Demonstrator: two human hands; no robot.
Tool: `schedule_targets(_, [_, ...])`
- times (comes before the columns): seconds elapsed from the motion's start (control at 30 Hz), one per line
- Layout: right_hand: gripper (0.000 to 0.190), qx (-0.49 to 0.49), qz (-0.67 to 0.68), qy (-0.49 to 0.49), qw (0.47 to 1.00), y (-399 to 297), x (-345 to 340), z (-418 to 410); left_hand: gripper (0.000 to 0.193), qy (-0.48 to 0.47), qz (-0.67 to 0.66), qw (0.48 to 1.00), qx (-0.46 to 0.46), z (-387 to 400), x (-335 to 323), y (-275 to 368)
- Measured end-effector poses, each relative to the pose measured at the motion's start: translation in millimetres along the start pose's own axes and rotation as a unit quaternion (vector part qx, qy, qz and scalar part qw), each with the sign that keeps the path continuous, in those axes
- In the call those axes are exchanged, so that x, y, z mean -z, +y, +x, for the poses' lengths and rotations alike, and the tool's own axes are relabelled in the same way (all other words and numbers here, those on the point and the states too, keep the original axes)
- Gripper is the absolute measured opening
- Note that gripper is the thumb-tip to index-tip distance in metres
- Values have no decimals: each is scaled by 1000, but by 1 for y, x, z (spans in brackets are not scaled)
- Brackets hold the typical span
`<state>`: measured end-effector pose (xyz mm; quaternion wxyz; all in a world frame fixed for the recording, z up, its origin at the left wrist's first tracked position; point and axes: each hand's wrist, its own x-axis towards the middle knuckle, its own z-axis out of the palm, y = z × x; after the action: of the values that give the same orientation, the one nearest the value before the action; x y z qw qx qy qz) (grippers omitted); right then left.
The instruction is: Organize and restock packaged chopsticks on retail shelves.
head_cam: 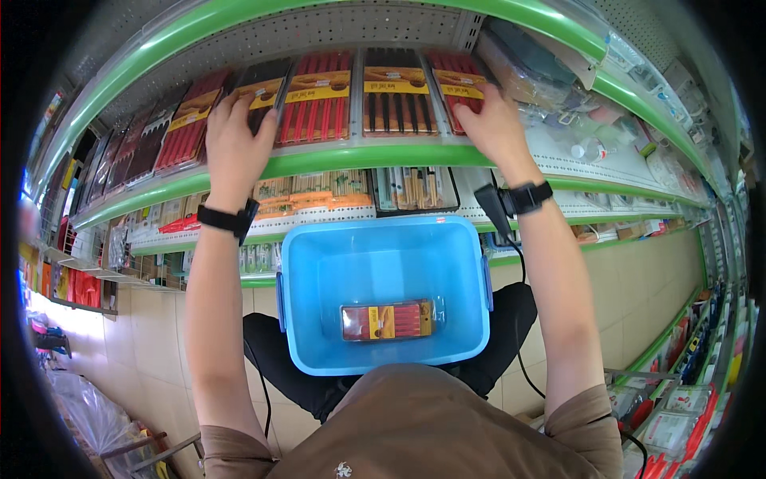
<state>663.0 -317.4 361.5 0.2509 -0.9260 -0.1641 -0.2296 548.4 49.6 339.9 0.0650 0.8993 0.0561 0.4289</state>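
My left hand (238, 141) reaches onto the shelf, fingers and thumb spread over the lower end of a black chopstick pack (262, 88). At the right end of the row, my right hand (498, 123) spans a red chopstick pack (453, 79), thumb towards its left edge. Whether either hand grips its pack is not clear. Between them lie another red pack (315, 96) and a black pack (397, 93), both with yellow printed bands. Below, a blue plastic tub (386, 245) rests between my legs, with one red chopstick pack (392, 321) on its floor.
A green shelf edge (365, 157) runs between the packs and the tub. More packs (134, 143) stand to the left. Bamboo chopsticks (311, 190) lie on the shelf below. Plastic-wrapped goods (538, 75) sit at right. Black cables (522, 260) hang beside my arms.
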Motion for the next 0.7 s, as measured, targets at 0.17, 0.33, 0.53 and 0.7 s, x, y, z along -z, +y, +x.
schedule_targets(0.17, [107,-185,-164,-208,946,11,-31,51,66,-135,66,984,98,10,-17,10])
schedule_targets(0.33, [105,-155,-134,-196,959,8,-25,56,66,-143,61,983,94,9,-11,10])
schedule_targets(0.53, [90,-150,-81,-74,983,13,-9,38,64,-159,75,980,92,8,-11,14])
schedule_targets(0.7, [88,-70,48,-43,995,-6,38,6,61,-128,74,987,67,1,-17,3])
